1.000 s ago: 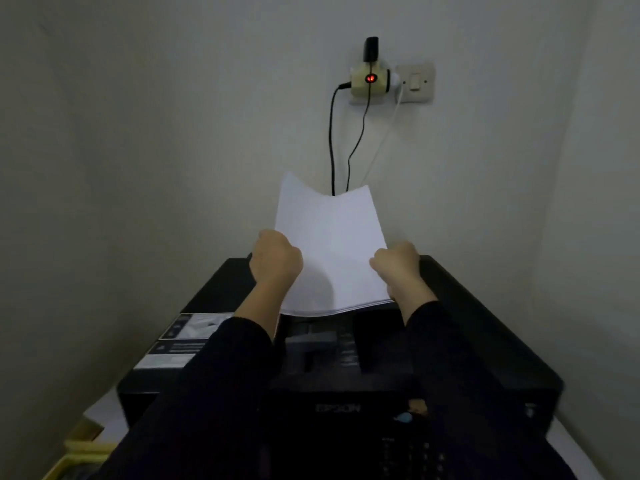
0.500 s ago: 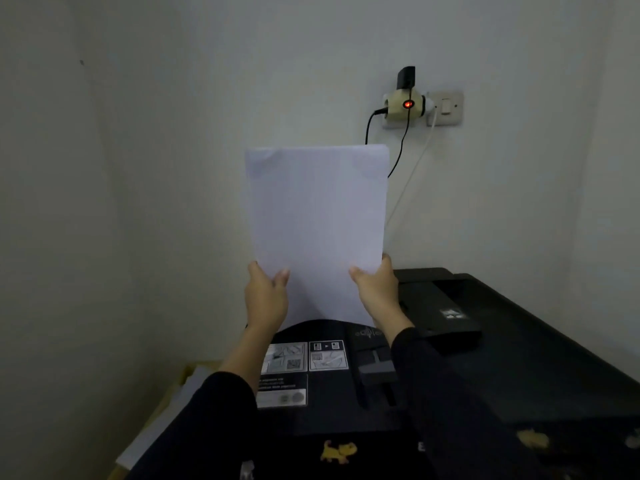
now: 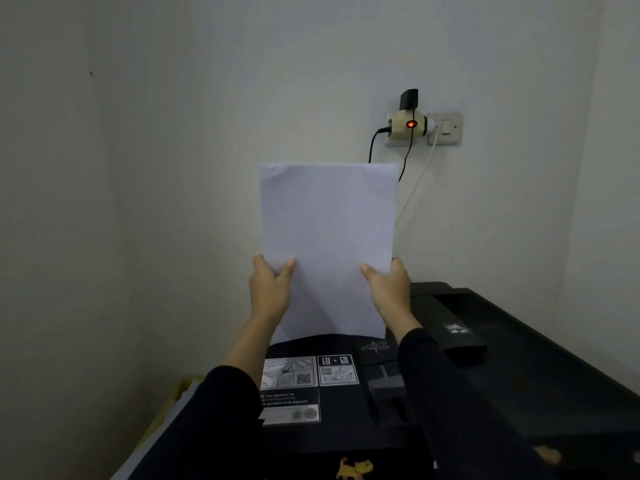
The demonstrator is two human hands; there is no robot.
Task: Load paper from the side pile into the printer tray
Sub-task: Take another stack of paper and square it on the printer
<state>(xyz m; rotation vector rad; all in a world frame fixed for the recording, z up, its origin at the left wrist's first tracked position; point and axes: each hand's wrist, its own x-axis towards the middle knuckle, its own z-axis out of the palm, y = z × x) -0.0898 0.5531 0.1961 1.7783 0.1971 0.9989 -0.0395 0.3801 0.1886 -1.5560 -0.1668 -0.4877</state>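
Observation:
A thin stack of white paper (image 3: 329,237) stands upright above the rear of the black printer (image 3: 519,375). My left hand (image 3: 270,292) grips its lower left edge, thumb on the front. My right hand (image 3: 389,289) grips the lower right edge the same way. The paper's bottom edge sits at the printer's rear feed area; whether it is inside the slot is hidden. The printer's flat black lid (image 3: 450,323) stretches to the right, and instruction stickers (image 3: 304,375) lie on its top below the paper.
A wall socket with an adapter (image 3: 410,124), a red light and several cables hangs on the wall behind the paper. White sheets in a yellowish box (image 3: 173,407) lie left of the printer. Walls close in on the left and right.
The paper went from lying curled and tilted back over the printer to standing upright and flat. Both hands shifted to its lower side edges, and my view swung left.

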